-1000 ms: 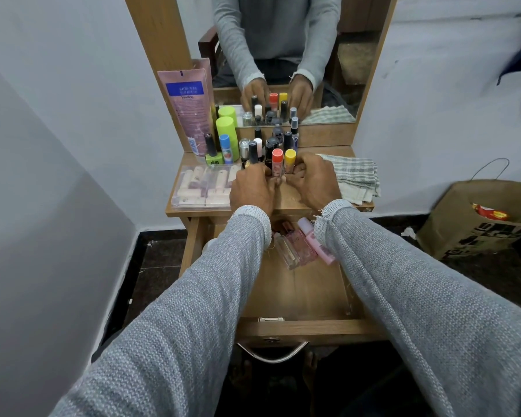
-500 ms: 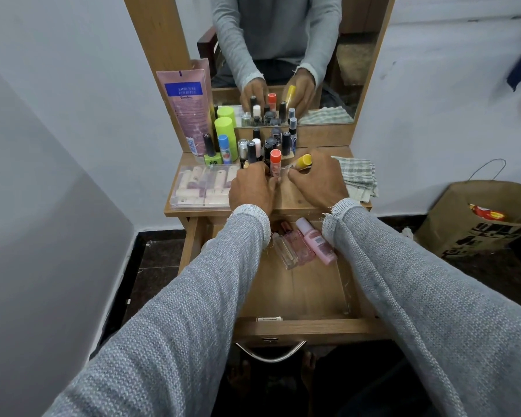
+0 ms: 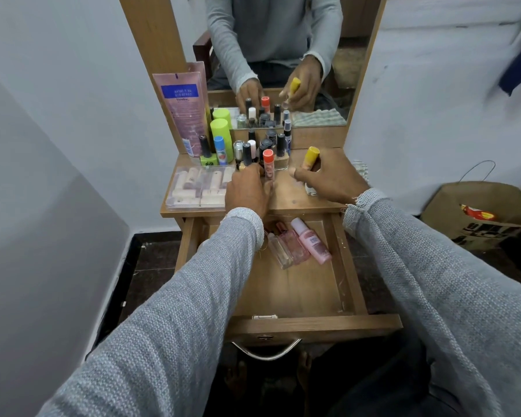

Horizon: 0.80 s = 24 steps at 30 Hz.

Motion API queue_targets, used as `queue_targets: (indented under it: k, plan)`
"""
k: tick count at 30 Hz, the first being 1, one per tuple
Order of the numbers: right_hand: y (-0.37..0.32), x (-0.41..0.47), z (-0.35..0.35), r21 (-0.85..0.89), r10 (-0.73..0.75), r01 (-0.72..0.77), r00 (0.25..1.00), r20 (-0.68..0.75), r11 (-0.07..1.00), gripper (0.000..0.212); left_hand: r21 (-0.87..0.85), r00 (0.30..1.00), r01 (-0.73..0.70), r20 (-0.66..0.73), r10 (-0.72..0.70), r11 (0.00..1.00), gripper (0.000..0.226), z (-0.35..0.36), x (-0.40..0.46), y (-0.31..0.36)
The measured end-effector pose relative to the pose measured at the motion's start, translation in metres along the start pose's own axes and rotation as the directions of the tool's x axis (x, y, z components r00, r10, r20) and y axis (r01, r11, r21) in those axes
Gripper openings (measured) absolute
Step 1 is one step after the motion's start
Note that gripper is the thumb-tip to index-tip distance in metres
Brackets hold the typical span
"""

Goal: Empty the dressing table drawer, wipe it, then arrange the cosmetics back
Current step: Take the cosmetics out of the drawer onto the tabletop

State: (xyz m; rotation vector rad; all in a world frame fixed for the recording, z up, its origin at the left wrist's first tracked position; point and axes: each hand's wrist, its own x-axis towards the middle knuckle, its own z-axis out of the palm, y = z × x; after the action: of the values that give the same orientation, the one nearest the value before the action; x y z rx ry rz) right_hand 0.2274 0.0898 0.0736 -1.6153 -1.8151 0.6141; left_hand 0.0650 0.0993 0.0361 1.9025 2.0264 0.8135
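The wooden drawer (image 3: 301,297) is pulled out below the dressing table top (image 3: 289,197). At its back lie a clear bottle (image 3: 280,250), a pink glass bottle (image 3: 294,246) and a pink plastic bottle (image 3: 310,240). My right hand (image 3: 331,179) holds a yellow-capped tube (image 3: 311,158) lifted off the table top. My left hand (image 3: 247,191) grips an orange-capped tube (image 3: 267,164) that stands upright among several small bottles (image 3: 268,145).
A clear box of tubes (image 3: 200,188) sits at the left of the table top, with a pink tube (image 3: 181,112) and green bottle (image 3: 221,139) behind. A checked cloth (image 3: 360,168) lies at the right. A paper bag (image 3: 478,212) stands on the floor.
My right hand has picked the yellow-capped tube out of the group and carried it to the right. My left hand stays at the orange-capped tube.
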Motion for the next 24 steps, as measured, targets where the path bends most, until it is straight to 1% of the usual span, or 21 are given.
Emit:
queue_targets:
  k: [2, 4, 6, 9, 11, 12, 14, 17, 24]
  plan:
    - [-0.002, 0.002, 0.003, -0.043, 0.004, -0.001, 0.998, 0.060, 0.999, 0.023, -0.002, 1.000, 0.002, 0.005, -0.002, 1.000, 0.026, 0.000, 0.000, 0.000]
    - [-0.004, 0.002, 0.004, -0.031, 0.010, -0.008, 0.998, 0.062, 0.999, 0.019, -0.011, 1.000, 0.007, 0.015, -0.007, 1.000, 0.026, -0.001, 0.000, 0.001]
    - [-0.007, 0.002, 0.003, -0.059, 0.002, 0.002, 0.999, 0.054, 0.998, 0.021, -0.017, 1.000, 0.015, 0.021, -0.015, 1.000, 0.027, -0.002, 0.001, 0.001]
    - [-0.008, 0.003, 0.000, -0.205, -0.016, 0.019, 1.000, 0.019, 0.979, 0.035, -0.018, 1.000, 0.019, 0.020, -0.018, 1.000, 0.028, -0.001, 0.002, 0.000]
    - [-0.007, 0.004, -0.003, -0.259, -0.021, 0.020, 1.000, -0.002, 0.966, 0.034, -0.017, 1.000, 0.017, 0.015, -0.017, 1.000, 0.028, 0.000, 0.002, 0.000]
    - [-0.007, 0.005, -0.003, -0.265, -0.026, 0.020, 0.999, -0.018, 0.964, 0.030, -0.017, 1.000, 0.016, 0.014, -0.016, 1.000, 0.028, 0.000, 0.002, 0.000]
    - [-0.008, 0.006, -0.004, -0.236, -0.027, 0.011, 0.998, -0.065, 0.972, 0.021, -0.015, 1.000, 0.012, 0.009, -0.012, 1.000, 0.027, 0.001, 0.001, -0.001]
    - [-0.012, 0.011, -0.001, -0.214, -0.039, 0.010, 0.990, -0.133, 0.977, 0.024, -0.008, 1.000, 0.008, 0.003, -0.008, 1.000, 0.025, 0.001, 0.000, -0.001]
    - [-0.014, 0.023, 0.015, -0.072, -0.036, 0.027, 0.991, -0.126, 0.997, 0.019, -0.015, 1.000, 0.021, 0.015, -0.021, 1.000, 0.023, -0.001, 0.001, -0.002]
